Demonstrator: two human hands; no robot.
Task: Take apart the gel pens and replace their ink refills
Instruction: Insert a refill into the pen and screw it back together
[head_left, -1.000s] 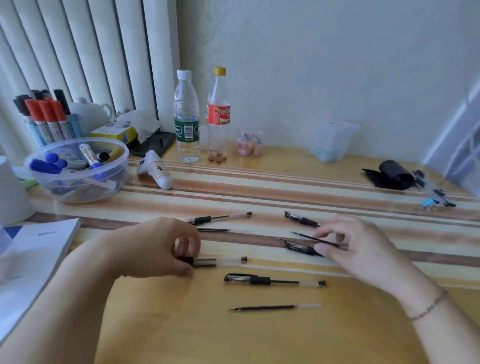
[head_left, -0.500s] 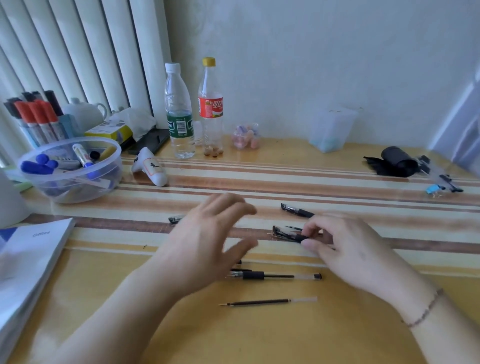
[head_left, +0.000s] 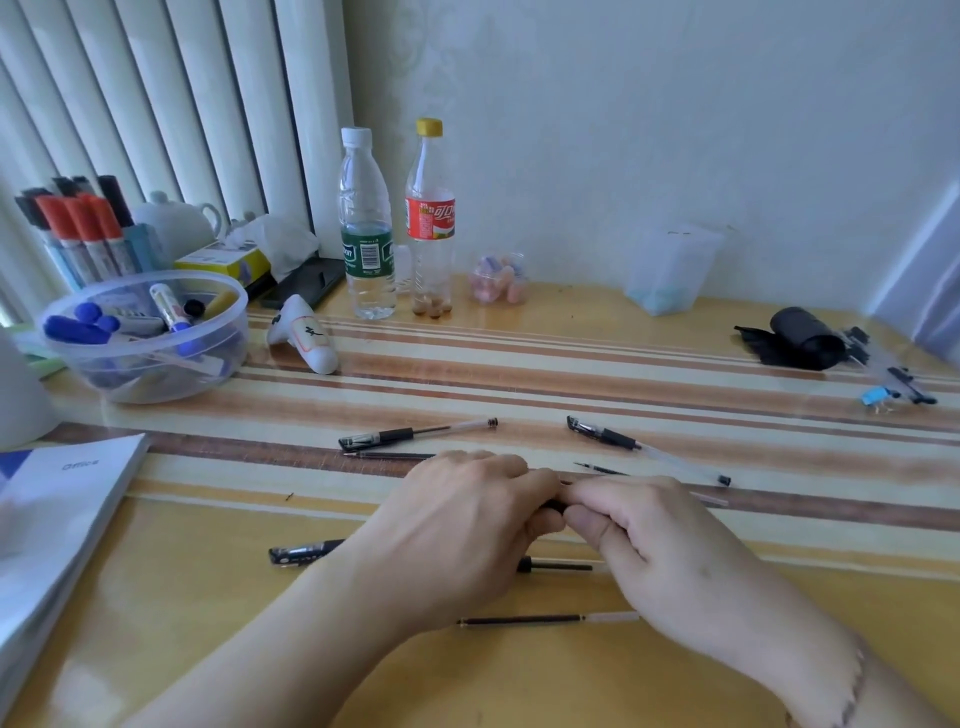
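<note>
My left hand (head_left: 457, 530) and my right hand (head_left: 649, 540) meet at the middle of the table, both closed on one black gel pen (head_left: 551, 505); only a short dark piece of it shows between the fingertips. Two whole gel pens lie behind, one at the left (head_left: 415, 433) and one at the right (head_left: 644, 448). A loose refill (head_left: 389, 455) lies behind my left hand, another thin refill (head_left: 600, 469) behind my right. A further pen (head_left: 304, 552) runs under my left wrist. Nearest me lies a dark refill (head_left: 545, 619).
A clear bowl of markers (head_left: 145, 338) and a marker holder (head_left: 88, 228) stand at the left, white booklets (head_left: 57, 519) at the left edge. Two bottles (head_left: 366, 223) stand at the back, a black roll (head_left: 800, 338) and clips (head_left: 893, 384) at the far right.
My left hand swept right across the table and joined my right hand. Both now grip the pen that my right hand was picking up.
</note>
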